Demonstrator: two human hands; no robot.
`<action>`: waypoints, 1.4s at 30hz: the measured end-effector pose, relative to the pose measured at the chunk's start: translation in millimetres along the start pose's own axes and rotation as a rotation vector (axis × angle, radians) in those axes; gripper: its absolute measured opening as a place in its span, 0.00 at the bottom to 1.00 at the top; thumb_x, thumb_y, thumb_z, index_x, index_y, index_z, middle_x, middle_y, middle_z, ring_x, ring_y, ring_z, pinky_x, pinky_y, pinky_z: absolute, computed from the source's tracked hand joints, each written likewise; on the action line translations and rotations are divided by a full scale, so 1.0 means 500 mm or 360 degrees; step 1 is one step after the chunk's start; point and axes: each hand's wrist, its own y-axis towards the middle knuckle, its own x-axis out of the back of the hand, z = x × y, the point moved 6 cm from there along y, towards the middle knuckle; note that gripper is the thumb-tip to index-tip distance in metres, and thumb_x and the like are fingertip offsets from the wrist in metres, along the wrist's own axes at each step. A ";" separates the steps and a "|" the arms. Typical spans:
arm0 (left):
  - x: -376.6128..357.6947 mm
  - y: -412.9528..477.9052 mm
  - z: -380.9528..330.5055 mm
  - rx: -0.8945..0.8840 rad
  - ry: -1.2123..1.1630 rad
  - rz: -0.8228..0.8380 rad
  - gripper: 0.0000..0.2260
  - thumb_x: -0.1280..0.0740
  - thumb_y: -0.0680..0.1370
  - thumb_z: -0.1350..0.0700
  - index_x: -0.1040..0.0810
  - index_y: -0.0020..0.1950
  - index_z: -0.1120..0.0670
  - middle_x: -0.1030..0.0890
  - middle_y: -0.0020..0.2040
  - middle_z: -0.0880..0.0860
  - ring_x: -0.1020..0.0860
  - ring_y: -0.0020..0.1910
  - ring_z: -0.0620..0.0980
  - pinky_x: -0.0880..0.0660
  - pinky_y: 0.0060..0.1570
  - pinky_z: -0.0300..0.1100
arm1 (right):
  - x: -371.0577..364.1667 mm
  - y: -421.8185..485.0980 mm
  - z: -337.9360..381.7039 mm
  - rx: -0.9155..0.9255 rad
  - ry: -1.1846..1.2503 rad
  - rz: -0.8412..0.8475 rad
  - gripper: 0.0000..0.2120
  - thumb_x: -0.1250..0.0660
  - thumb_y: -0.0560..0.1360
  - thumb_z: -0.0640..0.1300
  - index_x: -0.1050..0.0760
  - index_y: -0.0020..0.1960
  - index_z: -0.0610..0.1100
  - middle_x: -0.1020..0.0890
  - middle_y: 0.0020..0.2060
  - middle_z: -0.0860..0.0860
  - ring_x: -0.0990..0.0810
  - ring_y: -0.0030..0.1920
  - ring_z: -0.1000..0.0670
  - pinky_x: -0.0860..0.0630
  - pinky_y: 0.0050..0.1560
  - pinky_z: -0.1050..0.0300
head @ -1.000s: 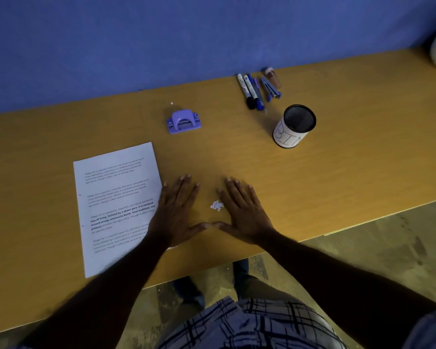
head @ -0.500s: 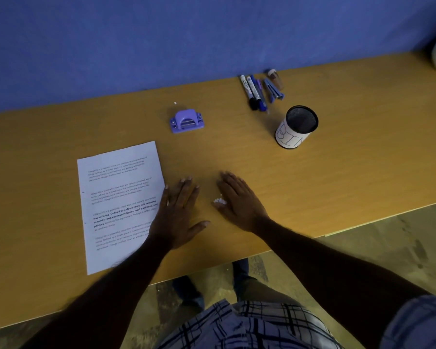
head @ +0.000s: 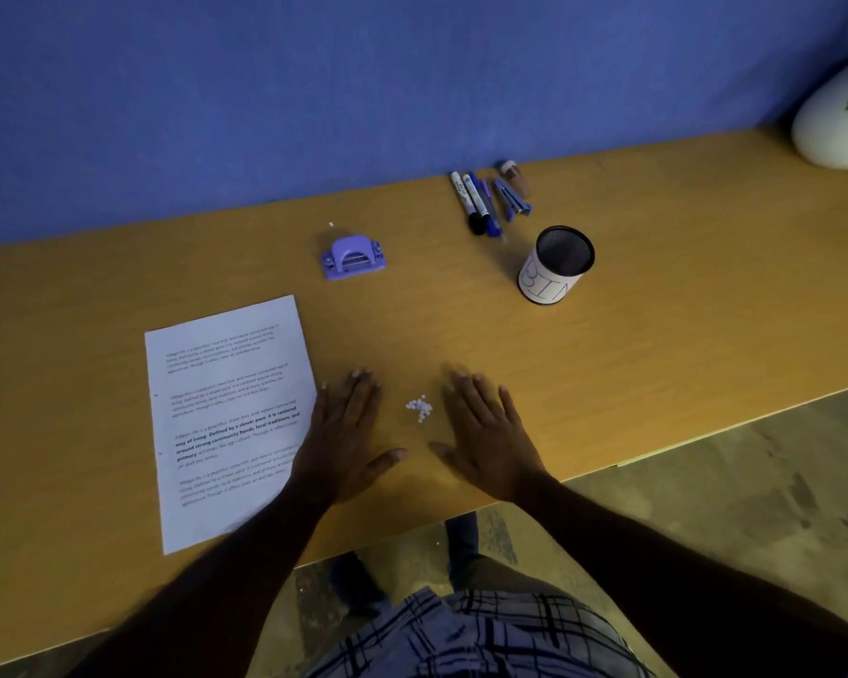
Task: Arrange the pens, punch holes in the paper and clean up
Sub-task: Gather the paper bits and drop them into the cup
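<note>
Empty and flat with fingers straight, left hand (head: pixel 346 433) and right hand (head: pixel 488 433) flank the punched paper dots (head: pixel 418 408) near the front edge of the desk (head: pixel 657 335), where a brisk sweep could flick dots onto the floor (head: pixel 715 511) or drag the printed sheet (head: pixel 226 408) beside the left hand.

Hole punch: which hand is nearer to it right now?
Left. The left hand lies flat, straight toward the person from the purple hole punch; the right hand lies flat farther right, beyond the paper dots.
</note>
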 end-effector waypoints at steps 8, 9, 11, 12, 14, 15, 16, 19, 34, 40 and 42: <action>-0.022 -0.006 -0.014 -0.0004 0.0034 -0.0001 0.45 0.55 0.72 0.24 0.44 0.80 0.52 0.48 0.80 0.60 0.50 0.79 0.60 0.50 0.73 0.66 | -0.031 0.009 0.044 -0.0025 -0.0030 0.0060 0.40 0.54 0.77 0.72 0.52 0.81 0.50 0.56 0.81 0.45 0.59 0.80 0.42 0.56 0.76 0.37; -0.021 -0.005 -0.017 -0.0023 0.0029 -0.0015 0.44 0.54 0.73 0.24 0.42 0.79 0.52 0.47 0.80 0.61 0.49 0.79 0.61 0.50 0.73 0.67 | -0.029 0.016 0.051 0.0014 -0.0055 0.0066 0.39 0.54 0.77 0.71 0.51 0.81 0.50 0.55 0.81 0.44 0.58 0.80 0.41 0.56 0.76 0.36; -0.019 -0.002 -0.024 -0.0069 0.0014 -0.0038 0.43 0.53 0.73 0.25 0.40 0.79 0.52 0.45 0.80 0.61 0.47 0.79 0.61 0.48 0.72 0.68 | -0.022 0.030 0.054 0.0056 -0.0096 0.0060 0.38 0.54 0.78 0.71 0.49 0.80 0.51 0.54 0.81 0.44 0.57 0.80 0.41 0.57 0.75 0.37; -0.018 0.001 -0.027 -0.0085 0.0019 -0.0042 0.43 0.53 0.73 0.25 0.40 0.79 0.52 0.45 0.80 0.61 0.47 0.79 0.62 0.48 0.72 0.68 | -0.018 0.036 0.048 0.0045 -0.0099 0.0056 0.38 0.54 0.77 0.72 0.49 0.80 0.51 0.54 0.81 0.44 0.57 0.80 0.41 0.58 0.75 0.37; -0.017 0.005 -0.032 -0.0097 0.0034 -0.0040 0.44 0.54 0.72 0.24 0.42 0.79 0.52 0.47 0.80 0.61 0.48 0.79 0.62 0.50 0.73 0.68 | -0.012 0.047 0.030 -0.0012 -0.0094 0.0070 0.40 0.54 0.77 0.73 0.53 0.81 0.51 0.55 0.81 0.44 0.58 0.80 0.42 0.59 0.75 0.39; -0.017 0.008 -0.035 -0.0096 0.0033 -0.0035 0.44 0.55 0.72 0.24 0.43 0.80 0.51 0.48 0.80 0.60 0.50 0.79 0.62 0.50 0.73 0.68 | -0.011 0.050 0.021 -0.0035 -0.0093 0.0087 0.41 0.55 0.76 0.74 0.55 0.81 0.51 0.56 0.81 0.45 0.58 0.80 0.42 0.60 0.75 0.39; -0.017 0.009 -0.037 -0.0092 0.0024 -0.0029 0.45 0.55 0.72 0.24 0.45 0.80 0.51 0.49 0.80 0.60 0.51 0.79 0.61 0.51 0.73 0.68 | -0.011 0.053 0.014 -0.0043 -0.0090 0.0109 0.42 0.56 0.75 0.75 0.56 0.81 0.50 0.57 0.80 0.45 0.59 0.80 0.42 0.61 0.75 0.40; -0.019 0.013 -0.045 -0.0118 0.0030 -0.0012 0.45 0.56 0.71 0.23 0.49 0.80 0.50 0.53 0.81 0.59 0.55 0.80 0.60 0.53 0.73 0.67 | -0.016 0.060 0.008 0.0015 -0.0082 0.0157 0.42 0.55 0.75 0.75 0.56 0.81 0.51 0.58 0.80 0.44 0.61 0.79 0.42 0.60 0.76 0.40; 0.005 0.044 -0.062 -0.0255 0.0028 -0.0048 0.44 0.56 0.71 0.23 0.45 0.80 0.48 0.53 0.81 0.59 0.54 0.80 0.60 0.55 0.74 0.66 | -0.022 0.028 -0.011 0.0006 0.0089 0.0088 0.41 0.51 0.76 0.72 0.52 0.81 0.49 0.56 0.81 0.48 0.60 0.80 0.47 0.55 0.78 0.39; 0.005 0.022 -0.047 -0.0200 -0.0021 -0.0055 0.44 0.55 0.72 0.24 0.45 0.80 0.50 0.54 0.81 0.58 0.54 0.80 0.60 0.53 0.74 0.66 | -0.034 0.037 0.004 -0.0077 0.0100 -0.0004 0.42 0.51 0.76 0.74 0.51 0.81 0.49 0.55 0.81 0.47 0.60 0.80 0.47 0.56 0.78 0.41; 0.005 0.016 -0.028 -0.0097 -0.0041 -0.0036 0.44 0.54 0.72 0.24 0.46 0.80 0.51 0.54 0.81 0.58 0.54 0.80 0.59 0.52 0.75 0.65 | -0.030 0.046 0.013 -0.0117 0.0126 -0.0046 0.43 0.51 0.75 0.74 0.49 0.80 0.47 0.54 0.81 0.46 0.59 0.80 0.46 0.57 0.78 0.43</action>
